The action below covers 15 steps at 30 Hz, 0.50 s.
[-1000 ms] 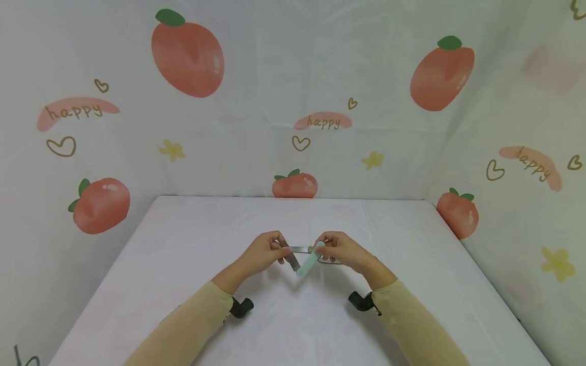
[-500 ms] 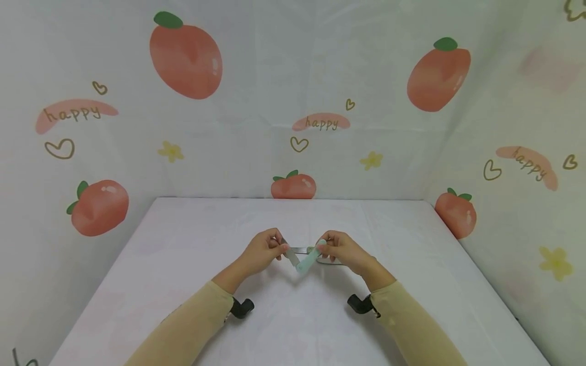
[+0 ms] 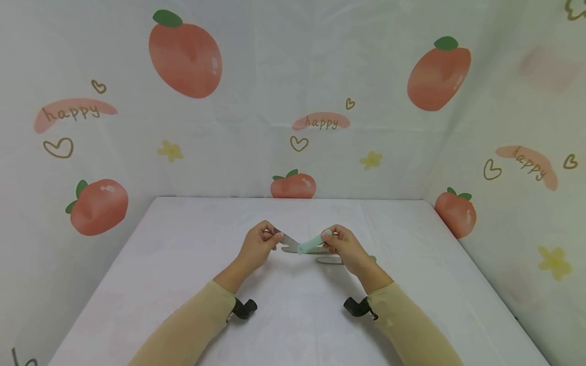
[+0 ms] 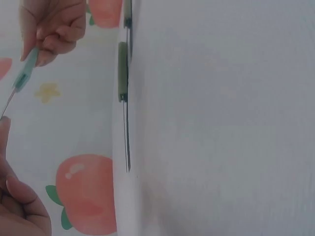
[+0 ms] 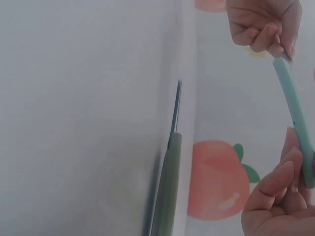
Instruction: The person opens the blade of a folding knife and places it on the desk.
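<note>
A folding knife with a mint-green handle (image 3: 314,243) is held up over the table, partly unfolded into a wide, shallow V. My left hand (image 3: 255,249) pinches its grey blade (image 3: 288,239) between thumb and fingers. At the other end, my right hand (image 3: 351,252) grips the handle, which the right wrist view shows at full length (image 5: 295,108). Behind and below, a second knife (image 3: 289,249) lies unfolded on the table. A third knife (image 3: 328,260) lies nearer, partly hidden by the right hand. Green handles (image 4: 123,69) of the lying knives appear in the left wrist view.
The white-covered table (image 3: 201,218) ends at a back edge against a fabric wall (image 3: 247,91) printed with fruit, hearts and the word "happy". More of this fabric stands at the left and right. A black wrist camera (image 3: 244,308) sits at each cuff.
Both hands have risen and shifted slightly apart. The angle between blade and handle has widened, and their joint has moved up. The knives lying on the table are more exposed.
</note>
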Tool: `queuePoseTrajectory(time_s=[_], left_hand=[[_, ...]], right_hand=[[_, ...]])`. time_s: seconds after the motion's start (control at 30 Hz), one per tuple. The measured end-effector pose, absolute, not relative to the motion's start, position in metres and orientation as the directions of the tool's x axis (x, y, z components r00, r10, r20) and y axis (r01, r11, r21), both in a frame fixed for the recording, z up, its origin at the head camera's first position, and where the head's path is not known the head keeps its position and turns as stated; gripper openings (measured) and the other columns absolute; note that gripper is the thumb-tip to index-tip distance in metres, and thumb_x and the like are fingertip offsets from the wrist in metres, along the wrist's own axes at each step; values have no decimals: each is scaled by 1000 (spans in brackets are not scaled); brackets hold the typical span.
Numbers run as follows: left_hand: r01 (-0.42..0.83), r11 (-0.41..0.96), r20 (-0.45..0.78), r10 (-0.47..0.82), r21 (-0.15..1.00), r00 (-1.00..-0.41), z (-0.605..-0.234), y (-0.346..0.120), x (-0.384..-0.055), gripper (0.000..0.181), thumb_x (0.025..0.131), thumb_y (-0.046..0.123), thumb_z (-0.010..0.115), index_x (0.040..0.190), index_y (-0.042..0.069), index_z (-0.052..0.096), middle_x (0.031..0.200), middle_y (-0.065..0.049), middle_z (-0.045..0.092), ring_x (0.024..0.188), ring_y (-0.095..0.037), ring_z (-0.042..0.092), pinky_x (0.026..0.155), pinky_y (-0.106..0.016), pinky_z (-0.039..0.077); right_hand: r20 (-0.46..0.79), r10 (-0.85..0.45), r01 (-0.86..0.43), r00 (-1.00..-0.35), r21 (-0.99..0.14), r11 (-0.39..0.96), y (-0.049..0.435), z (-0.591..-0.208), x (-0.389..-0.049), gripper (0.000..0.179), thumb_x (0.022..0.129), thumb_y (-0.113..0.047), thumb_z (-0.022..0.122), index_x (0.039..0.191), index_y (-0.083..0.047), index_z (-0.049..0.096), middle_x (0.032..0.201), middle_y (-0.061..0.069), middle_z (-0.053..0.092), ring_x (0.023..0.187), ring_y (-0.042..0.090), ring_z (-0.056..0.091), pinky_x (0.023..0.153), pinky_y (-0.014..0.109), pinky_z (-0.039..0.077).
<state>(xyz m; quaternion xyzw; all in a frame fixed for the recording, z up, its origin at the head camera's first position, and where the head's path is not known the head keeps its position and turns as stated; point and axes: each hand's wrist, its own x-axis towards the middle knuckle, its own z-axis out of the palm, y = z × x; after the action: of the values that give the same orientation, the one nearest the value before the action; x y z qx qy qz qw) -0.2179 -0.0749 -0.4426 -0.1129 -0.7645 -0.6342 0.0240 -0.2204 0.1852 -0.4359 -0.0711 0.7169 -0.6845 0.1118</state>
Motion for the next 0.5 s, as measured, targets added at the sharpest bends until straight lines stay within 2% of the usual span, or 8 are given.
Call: queuePoseTrajectory(time_s=[0.1, 0.2, 0.33, 0.5], left_hand=[[194, 129, 182, 95, 973, -979, -444, -73, -219, 17, 95, 7, 69, 88, 4, 54, 76, -8, 71, 61, -16, 54, 50, -24, 29], [187, 76, 184, 47, 979, -982, -445, -71, -221, 19, 94, 6, 69, 87, 4, 52, 79, -9, 74, 59, -13, 52, 49, -23, 27], [194, 25, 195, -31, 981, -980, -449, -68, -223, 20, 94, 4, 69, 86, 5, 50, 73, -4, 73, 54, -14, 47, 47, -23, 24], [201, -51, 193, -122, 978, -974, -451, -62, -223, 21, 94, 2, 68, 86, 6, 49, 75, -8, 74, 54, -10, 49, 50, -21, 30]], right_hand=[[-71, -203, 75, -977, -997, -12, 182, -436, -221, 8, 104, -10, 53, 103, -2, 53, 82, -3, 65, 78, 13, 54, 72, 24, 44], [-69, -156, 82, -985, -994, -78, 177, -437, -221, 7, 104, -9, 53, 102, -3, 52, 82, -3, 66, 76, 11, 55, 72, 23, 47], [-49, -97, 65, -994, -984, -167, 169, -437, -221, 6, 104, -7, 53, 100, -3, 51, 80, -2, 63, 75, 9, 55, 73, 22, 49], [-39, -5, 39, -999, -963, -267, 158, -436, -220, 5, 103, -4, 54, 101, -1, 51, 80, 0, 63, 73, 9, 55, 71, 21, 50]])
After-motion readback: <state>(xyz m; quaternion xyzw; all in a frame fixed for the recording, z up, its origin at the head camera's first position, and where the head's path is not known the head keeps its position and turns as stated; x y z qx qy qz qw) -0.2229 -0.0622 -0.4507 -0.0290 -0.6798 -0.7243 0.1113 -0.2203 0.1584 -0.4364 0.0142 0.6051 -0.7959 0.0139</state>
